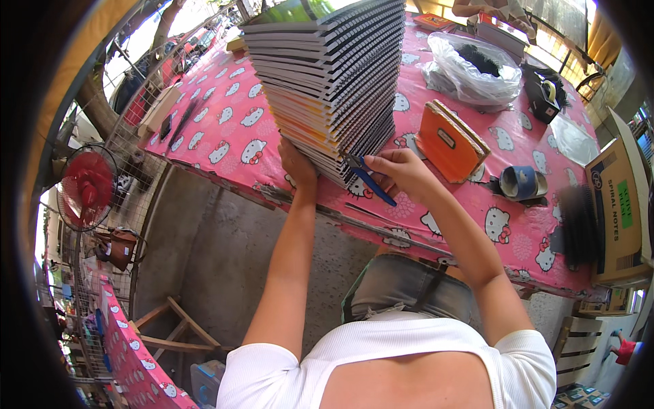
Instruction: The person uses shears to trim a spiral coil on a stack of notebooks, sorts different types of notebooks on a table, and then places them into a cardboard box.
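Note:
A tall stack of spiral notebooks [300, 95] stands at the table's near edge, its dark coil bindings facing right. My left hand [298, 165] grips the low left side of the stack, with some fingers hidden against the pages. My right hand [402, 170] is closed on blue-handled pliers [376, 185]. The jaws of the pliers meet the coil ends at the lower right corner of the stack. Just right of that hand, an orange block with wooden edges [449, 143] stands tilted on the table.
The table's pink cloth [225, 116] bears white cat faces. A clear plastic bag of black coils [470, 68], a tape dispenser [543, 99], a blue roll [521, 183] and a cardboard box [616, 204] lie rightward. Another person's hands [501, 10] are at the far side. A red fan [88, 187] stands left.

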Action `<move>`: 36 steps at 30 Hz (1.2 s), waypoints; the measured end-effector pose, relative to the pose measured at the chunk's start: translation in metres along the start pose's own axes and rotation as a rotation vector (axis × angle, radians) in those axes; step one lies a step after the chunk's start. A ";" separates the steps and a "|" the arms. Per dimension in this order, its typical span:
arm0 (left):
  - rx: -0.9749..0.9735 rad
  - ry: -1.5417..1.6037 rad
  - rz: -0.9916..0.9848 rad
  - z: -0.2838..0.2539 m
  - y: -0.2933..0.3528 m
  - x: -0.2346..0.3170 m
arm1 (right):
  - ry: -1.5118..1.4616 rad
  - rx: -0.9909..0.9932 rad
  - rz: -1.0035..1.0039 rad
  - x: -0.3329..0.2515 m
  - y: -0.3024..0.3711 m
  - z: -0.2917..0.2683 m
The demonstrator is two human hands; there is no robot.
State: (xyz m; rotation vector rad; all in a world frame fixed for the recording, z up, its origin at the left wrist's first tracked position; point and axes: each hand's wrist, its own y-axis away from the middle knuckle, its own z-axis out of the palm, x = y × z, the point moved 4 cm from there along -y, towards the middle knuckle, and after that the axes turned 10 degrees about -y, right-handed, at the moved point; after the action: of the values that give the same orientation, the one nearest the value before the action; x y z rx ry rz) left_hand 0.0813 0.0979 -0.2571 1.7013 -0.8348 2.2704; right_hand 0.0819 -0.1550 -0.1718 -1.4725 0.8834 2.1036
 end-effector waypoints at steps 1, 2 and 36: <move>-0.002 -0.007 -0.001 -0.002 -0.001 -0.001 | 0.182 0.071 -0.157 0.001 0.002 0.002; 0.003 -0.083 0.050 -0.003 -0.002 0.001 | 0.470 0.179 -0.410 -0.004 0.009 0.004; -0.006 0.015 -0.010 -0.002 0.000 0.007 | 0.066 0.074 -0.033 0.032 -0.011 -0.009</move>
State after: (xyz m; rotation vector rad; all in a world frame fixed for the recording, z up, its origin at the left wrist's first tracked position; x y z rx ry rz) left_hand 0.0774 0.0972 -0.2508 1.6797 -0.8271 2.2697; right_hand 0.0845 -0.1539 -0.2066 -1.5156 0.9441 1.9869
